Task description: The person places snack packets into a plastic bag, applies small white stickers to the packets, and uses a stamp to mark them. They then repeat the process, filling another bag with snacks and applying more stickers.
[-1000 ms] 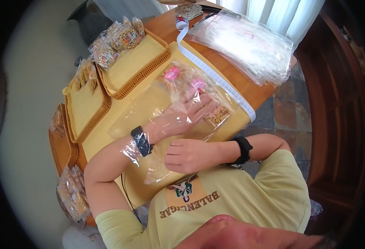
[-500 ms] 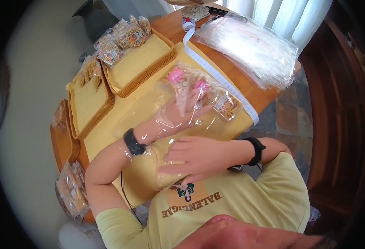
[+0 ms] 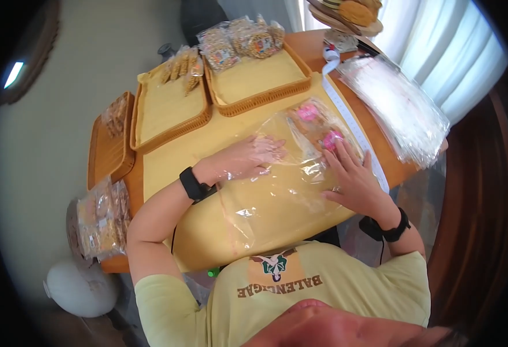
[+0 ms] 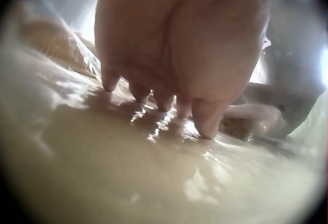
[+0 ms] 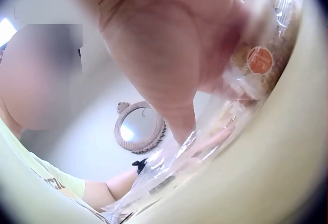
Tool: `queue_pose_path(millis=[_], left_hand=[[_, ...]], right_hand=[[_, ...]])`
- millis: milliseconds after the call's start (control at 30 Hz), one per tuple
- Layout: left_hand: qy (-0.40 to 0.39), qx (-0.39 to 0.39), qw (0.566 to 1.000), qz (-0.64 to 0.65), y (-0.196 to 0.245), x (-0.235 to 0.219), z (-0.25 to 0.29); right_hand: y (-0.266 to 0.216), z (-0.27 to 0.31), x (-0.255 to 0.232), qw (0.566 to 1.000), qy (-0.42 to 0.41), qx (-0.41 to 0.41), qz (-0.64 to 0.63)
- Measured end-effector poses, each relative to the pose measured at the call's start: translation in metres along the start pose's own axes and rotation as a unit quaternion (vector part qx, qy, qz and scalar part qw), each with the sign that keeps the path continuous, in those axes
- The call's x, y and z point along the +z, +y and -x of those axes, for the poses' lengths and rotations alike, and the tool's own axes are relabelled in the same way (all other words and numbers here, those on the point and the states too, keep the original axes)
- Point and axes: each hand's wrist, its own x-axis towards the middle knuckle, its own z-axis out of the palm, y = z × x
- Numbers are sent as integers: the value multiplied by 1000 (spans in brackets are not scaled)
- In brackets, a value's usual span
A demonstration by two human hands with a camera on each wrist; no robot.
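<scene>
A large clear plastic bag (image 3: 271,205) lies flat on the yellow mat, glossy and wrinkled. At its far right end are snack packets with pink labels (image 3: 308,111), partly covered by my right hand (image 3: 353,178). That hand's fingers are spread and rest over the packets. In the right wrist view, a packet's round orange label (image 5: 260,60) shows beside the palm. My left hand (image 3: 239,159) lies across the bag's left part with fingers extended, shiny film glinting over them. In the left wrist view its fingertips (image 4: 206,124) press down at the glossy surface.
Wicker trays (image 3: 254,95) with bagged snacks (image 3: 260,43) line the back left. A white measuring tape (image 3: 349,115) runs along the mat's right edge. Beyond it lies a stack of clear bags (image 3: 398,110). More packets (image 3: 101,217) sit at the left edge.
My right hand has moved from near my chest out to the right, onto the packets. The left hand has drawn back leftward from them. The head view has shifted.
</scene>
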Motion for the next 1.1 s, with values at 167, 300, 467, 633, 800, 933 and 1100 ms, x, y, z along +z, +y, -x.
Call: queue_pose_path(millis=[167,300,467,633,800,933,1100], left_hand=[[-20,-51,982,180,8,-33,47],[-77,-161,959,221,-1,-79,88],[173,-302,884,313,-27,-112,66],[239,-264,927,-115,-103,-111,-12],[334,-231,882,-239,-195,-108,-52],[218,-342,892,-201,-217,-114,-62],[178,-451,833,-268,-211,-118,-75]], right_hand=[[5,2,5,997,61,42,33],[18,-4,9,991,91,79,53],[12,-4,9,992,107,46,58],[5,-3,12,988,151,11,31],[7,0,12,984,175,20,-8],[19,8,11,969,222,0,-111],[28,24,12,905,365,-81,-204]])
